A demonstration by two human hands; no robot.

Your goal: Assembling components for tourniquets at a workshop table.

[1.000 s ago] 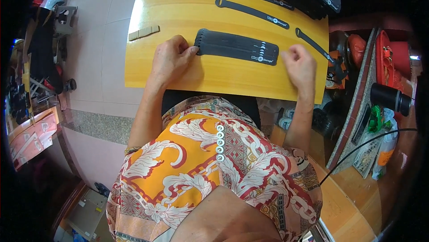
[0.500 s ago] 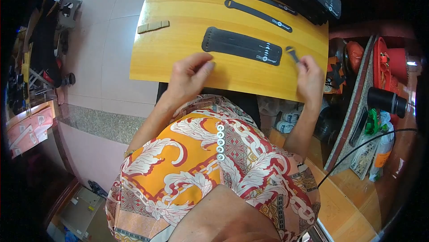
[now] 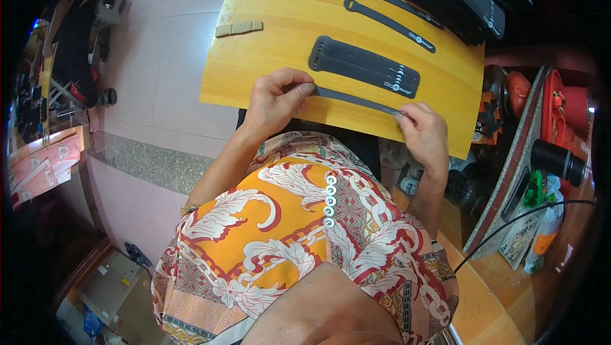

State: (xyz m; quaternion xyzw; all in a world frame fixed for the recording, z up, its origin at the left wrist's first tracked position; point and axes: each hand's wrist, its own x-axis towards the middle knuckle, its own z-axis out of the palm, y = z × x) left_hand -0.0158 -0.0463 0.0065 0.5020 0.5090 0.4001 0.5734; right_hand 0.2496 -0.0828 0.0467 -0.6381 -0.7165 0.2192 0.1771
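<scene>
Brings black fastening strap (image 3: 356, 98) to six o'clock of strap stack (image 3: 363, 66), pinched at ends by left hand (image 3: 273, 101) and right hand (image 3: 424, 132); likely light, pliable; best held there.

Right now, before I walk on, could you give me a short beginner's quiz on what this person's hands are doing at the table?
1. True or false: only the right hand holds the dark strap.
2. Which thing lies on the yellow table just beyond that strap?
A) a red cup
B) an overlapping row of straps
C) a pair of scissors
3. How many loose straps lie between that row and the thick black stack?

Key:
1. False; the left hand pinches its other end.
2. B
3. Two
</scene>
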